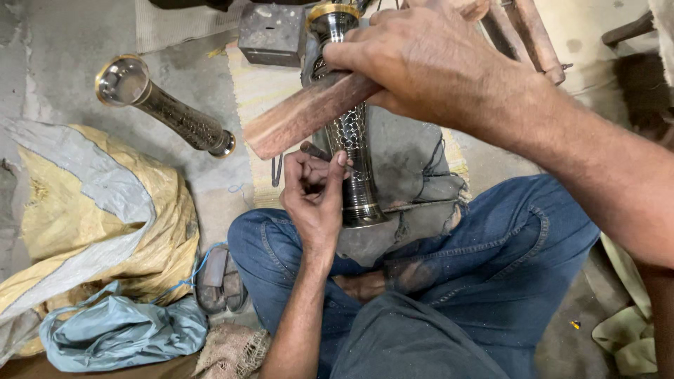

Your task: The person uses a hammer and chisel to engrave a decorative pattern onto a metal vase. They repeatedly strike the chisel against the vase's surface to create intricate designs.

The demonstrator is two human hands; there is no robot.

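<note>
Two engraved metal vases: one [349, 133] propped on a grey cloth [407, 151] over the lap, one [165, 105] lying on the concrete floor. Right hand [414, 60] grips a flat wooden mallet [309, 112]; left hand [316, 189] pinches a thin tool against the patterned body.

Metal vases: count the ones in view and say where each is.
2. One vase stands on the grey cloth between the person's hands; another vase lies on the floor, upper left. Others may be hidden.

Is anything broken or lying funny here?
Nothing looks broken. One metal vase lies tipped on its side on the floor, apart from the vase being worked on, which the left hand steadies while the right hand holds a wooden stick against it.
</note>
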